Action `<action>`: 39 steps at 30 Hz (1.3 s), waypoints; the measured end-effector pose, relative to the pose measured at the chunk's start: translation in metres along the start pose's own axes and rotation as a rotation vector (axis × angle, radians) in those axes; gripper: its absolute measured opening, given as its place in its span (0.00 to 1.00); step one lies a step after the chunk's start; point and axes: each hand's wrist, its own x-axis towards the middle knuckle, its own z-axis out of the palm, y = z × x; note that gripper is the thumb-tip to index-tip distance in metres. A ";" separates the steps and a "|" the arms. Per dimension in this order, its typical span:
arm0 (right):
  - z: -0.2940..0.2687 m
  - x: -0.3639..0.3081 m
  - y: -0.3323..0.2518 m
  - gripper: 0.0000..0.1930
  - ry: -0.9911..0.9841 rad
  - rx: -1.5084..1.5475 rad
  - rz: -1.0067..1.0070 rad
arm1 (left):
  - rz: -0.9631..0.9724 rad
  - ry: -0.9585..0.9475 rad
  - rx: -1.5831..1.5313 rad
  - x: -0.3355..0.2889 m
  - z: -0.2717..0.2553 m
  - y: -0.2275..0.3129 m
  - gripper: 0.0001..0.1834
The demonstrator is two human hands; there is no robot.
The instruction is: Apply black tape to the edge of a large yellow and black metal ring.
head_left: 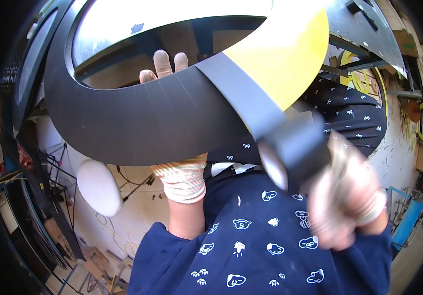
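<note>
A large flat ring [132, 118], black with a bright yellow section [290, 54] at its right, spans the upper part of the head view. My left hand [164, 64] is behind the ring and holds it; bare fingertips show over the inner edge, and its striped glove cuff shows below the outer edge. A dark grey strip of tape [241, 96] crosses the ring where black meets yellow. It runs down to a blurred black roll of tape [297, 147]. My right hand [346, 196], gloved and smeared by motion, is closed at the roll; its fingers are hard to make out.
A pale metal sheet [137, 29] lies beyond the ring. On the left are a white oval seat [98, 187] and dark frame bars. Yellow ring-like strips [356, 73] sit at the right, with a blue framed object [410, 221] lower down. Cables lie on the floor.
</note>
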 end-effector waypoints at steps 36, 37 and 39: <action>0.000 0.129 -0.060 0.23 0.024 -0.382 -0.229 | -0.214 0.283 1.428 -0.013 0.060 -0.076 0.17; 0.002 0.132 -0.066 0.22 0.031 -0.270 -0.087 | -0.225 0.289 1.481 -0.004 0.060 -0.054 0.16; 0.002 0.142 -0.073 0.20 -0.029 -0.174 -0.019 | -0.235 0.292 1.596 -0.006 0.061 -0.055 0.15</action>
